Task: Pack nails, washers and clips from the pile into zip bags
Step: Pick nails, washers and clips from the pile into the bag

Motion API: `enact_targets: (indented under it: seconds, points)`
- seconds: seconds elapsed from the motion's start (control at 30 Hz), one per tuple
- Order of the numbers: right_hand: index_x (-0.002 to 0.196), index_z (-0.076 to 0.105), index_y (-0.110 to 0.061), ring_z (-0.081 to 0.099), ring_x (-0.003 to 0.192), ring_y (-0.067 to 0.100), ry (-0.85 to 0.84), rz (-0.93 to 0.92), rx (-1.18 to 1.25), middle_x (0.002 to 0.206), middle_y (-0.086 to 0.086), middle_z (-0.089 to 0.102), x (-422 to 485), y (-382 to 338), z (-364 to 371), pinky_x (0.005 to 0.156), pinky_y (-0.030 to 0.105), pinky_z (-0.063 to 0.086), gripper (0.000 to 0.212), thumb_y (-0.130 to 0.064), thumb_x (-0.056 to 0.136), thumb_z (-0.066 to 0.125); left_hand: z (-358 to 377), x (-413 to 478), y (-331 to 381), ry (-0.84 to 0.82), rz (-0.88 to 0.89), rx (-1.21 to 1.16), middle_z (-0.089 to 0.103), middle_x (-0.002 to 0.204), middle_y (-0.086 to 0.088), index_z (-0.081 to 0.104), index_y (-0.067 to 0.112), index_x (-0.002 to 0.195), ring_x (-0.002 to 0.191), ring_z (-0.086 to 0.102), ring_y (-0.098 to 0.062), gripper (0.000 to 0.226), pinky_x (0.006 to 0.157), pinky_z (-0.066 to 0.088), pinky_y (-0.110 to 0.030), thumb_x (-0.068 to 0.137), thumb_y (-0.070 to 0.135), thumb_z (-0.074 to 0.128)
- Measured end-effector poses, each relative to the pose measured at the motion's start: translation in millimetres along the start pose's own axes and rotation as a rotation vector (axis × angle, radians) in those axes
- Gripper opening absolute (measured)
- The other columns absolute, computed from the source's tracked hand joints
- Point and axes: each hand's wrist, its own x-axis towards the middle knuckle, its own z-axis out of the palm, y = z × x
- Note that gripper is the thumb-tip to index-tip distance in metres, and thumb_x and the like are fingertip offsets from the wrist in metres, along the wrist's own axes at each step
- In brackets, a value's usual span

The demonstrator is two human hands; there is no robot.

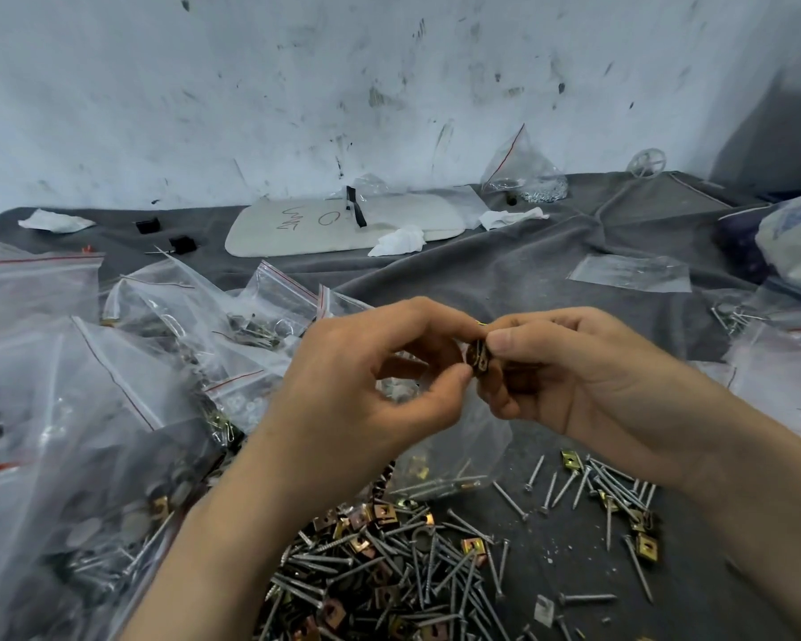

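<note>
Beyond the pile (pixel 389 562) at six o'clock and the zip bag (pixel 463 437) sagging just below the hands, the clip (pixel 481 356) stands roughly upright, pinched by the right hand (pixel 588 363) from three o'clock and by the left hand (pixel 366 377) from nine.

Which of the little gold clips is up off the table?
The clip pinched between the left hand and right hand. The others lie low on the grey cloth, mostly in the pile.
</note>
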Motion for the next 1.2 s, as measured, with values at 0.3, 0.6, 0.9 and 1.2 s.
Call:
enact_targets:
  seconds: [0.3,0.6,0.9,1.2]
  points:
    - [0.068,0.072,-0.013,0.057,0.057,0.012,-0.129,0.050,-0.055,0.063,0.007,0.062,-5,-5,-3,0.054,0.020,0.049,0.011,-0.016,0.073,0.064,-1,0,3,-0.014,0.083,0.024,0.069,0.077,0.009,0.065,0.023,0.095,0.070,0.067,-0.007,0.018,0.072,0.056,-0.018,0.077,0.018,0.063]
    - [0.061,0.069,-0.012,0.053,0.053,0.011,-0.208,0.062,-0.172,0.058,0.006,0.058,-7,-11,-4,0.051,0.018,0.046,0.011,-0.009,0.069,0.063,0,-2,6,-0.070,0.080,-0.032,0.067,0.074,0.007,0.066,0.016,0.087,0.070,0.068,-0.010,0.013,0.071,0.058,-0.021,0.074,0.016,0.066]
    - [0.059,0.066,-0.010,0.050,0.050,0.010,-0.241,0.091,-0.236,0.054,0.006,0.055,-8,-14,-10,0.049,0.016,0.043,0.009,-0.007,0.067,0.063,4,-1,11,-0.121,0.080,0.012,0.066,0.077,0.007,0.064,0.019,0.090,0.073,0.067,-0.011,0.015,0.071,0.059,-0.028,0.075,0.018,0.065]
    - [0.064,0.067,-0.010,0.049,0.049,0.009,-0.240,0.141,-0.269,0.055,0.003,0.055,1,-8,-13,0.049,0.018,0.042,0.016,-0.025,0.058,0.069,7,0,10,-0.129,0.103,0.164,0.067,0.076,0.009,0.067,0.010,0.090,0.072,0.064,-0.008,0.017,0.069,0.057,-0.027,0.074,0.006,0.064]
